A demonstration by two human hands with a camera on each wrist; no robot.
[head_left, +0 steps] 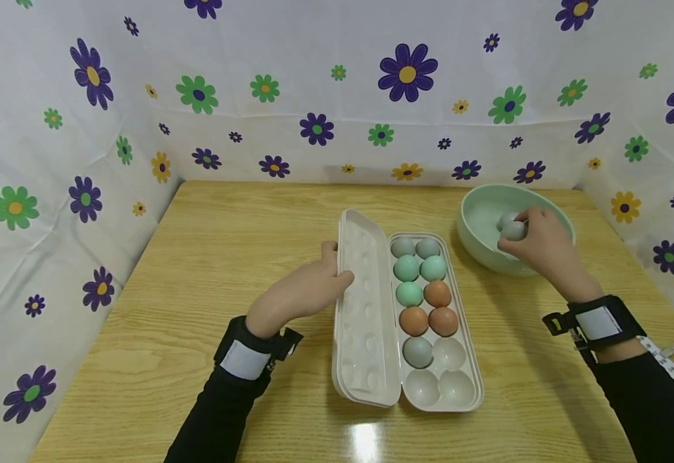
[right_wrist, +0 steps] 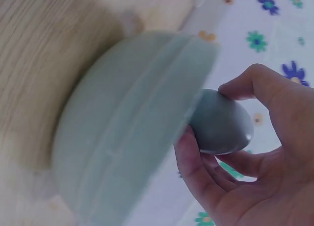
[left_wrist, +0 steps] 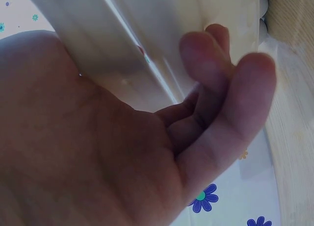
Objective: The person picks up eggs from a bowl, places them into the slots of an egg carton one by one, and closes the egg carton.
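My right hand [head_left: 548,247] pinches a pale grey egg [head_left: 513,231] between thumb and fingers, over the near rim of a light green bowl [head_left: 487,256]. The right wrist view shows this grey egg [right_wrist: 223,122] beside the bowl's rim. Another pale egg [head_left: 507,219] lies inside the bowl, partly hidden. With my left hand [head_left: 299,287] I hold the raised lid [head_left: 366,321] of a white egg carton [head_left: 469,360], thumb over its edge and fingers behind it. Grey eggs [head_left: 418,352], green eggs [head_left: 409,294] and brown eggs [head_left: 414,321] fill most cups; three near cups are empty.
Both stand on a wooden table [head_left: 186,308], the bowl right of the carton and farther back. A flowered cloth [head_left: 337,96] hangs behind and along both sides. A white and blue item [head_left: 669,366] lies at the right, partly behind my forearm.
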